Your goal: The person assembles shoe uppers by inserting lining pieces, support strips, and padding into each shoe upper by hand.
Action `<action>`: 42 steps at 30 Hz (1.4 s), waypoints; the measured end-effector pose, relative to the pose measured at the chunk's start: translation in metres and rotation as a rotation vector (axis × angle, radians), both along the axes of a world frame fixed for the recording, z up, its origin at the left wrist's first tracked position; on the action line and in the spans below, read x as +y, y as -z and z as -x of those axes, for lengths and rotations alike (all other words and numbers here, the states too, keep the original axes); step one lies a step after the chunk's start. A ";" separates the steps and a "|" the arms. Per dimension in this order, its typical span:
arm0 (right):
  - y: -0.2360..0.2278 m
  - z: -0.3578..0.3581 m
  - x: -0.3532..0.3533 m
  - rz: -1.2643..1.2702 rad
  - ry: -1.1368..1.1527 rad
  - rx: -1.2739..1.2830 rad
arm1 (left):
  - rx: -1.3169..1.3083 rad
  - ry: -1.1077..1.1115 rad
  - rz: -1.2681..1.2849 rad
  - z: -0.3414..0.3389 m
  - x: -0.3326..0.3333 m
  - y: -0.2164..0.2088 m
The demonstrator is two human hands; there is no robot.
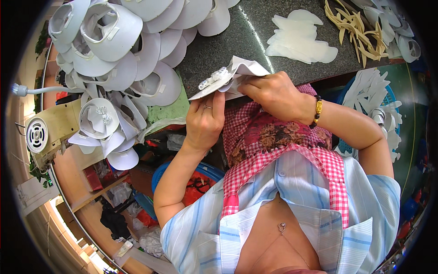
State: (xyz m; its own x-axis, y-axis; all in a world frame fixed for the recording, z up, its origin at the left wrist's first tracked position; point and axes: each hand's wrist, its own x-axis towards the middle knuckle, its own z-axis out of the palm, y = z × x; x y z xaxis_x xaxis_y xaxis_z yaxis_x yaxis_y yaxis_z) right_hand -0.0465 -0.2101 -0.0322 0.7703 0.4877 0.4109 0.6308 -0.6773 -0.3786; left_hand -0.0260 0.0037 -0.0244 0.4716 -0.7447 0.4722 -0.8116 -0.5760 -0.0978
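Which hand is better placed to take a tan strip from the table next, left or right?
Probably the right hand: it is nearer the tan strips. Both hands hold the white visor, but the left hand could perhaps support it alone.

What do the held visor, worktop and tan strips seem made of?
White visor: probably fabric or faux leather, matte, since it creases softly.
Dark worktop: stone or patterned laminate, by its grey speckling; low sheen.
Tan strips: perhaps foam or cloth, dull, judging by their loose curls.

Left grip [204, 125]: fingertips partly hidden by white piece [250, 68]; visor pile [112, 47] cut by top edge.
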 end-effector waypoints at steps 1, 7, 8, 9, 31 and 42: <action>0.001 0.000 0.000 -0.003 0.000 -0.003 | -0.001 -0.002 0.004 0.000 0.000 0.000; -0.003 0.002 0.000 0.025 0.063 0.057 | -0.005 -0.007 0.015 0.005 -0.001 0.002; -0.003 0.002 0.001 0.009 0.086 0.031 | -0.005 -0.006 0.013 0.005 -0.001 0.001; -0.003 0.002 0.002 -0.006 0.108 0.005 | 0.003 -0.014 0.006 0.006 -0.002 0.000; -0.080 -0.031 -0.025 -0.272 -0.288 0.758 | 1.544 -0.116 0.491 -0.024 0.002 -0.078; -0.090 -0.031 -0.024 -0.262 -0.391 1.090 | 1.737 0.026 0.662 -0.015 0.013 -0.076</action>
State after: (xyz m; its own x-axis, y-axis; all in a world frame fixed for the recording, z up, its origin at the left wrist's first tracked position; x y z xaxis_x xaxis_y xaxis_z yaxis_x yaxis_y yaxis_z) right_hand -0.0155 -0.2339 0.0582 0.5934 0.7662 -0.2466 0.0368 -0.3319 -0.9426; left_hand -0.0107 0.0166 0.0518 0.6771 -0.6776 -0.2871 0.2486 -0.1566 0.9559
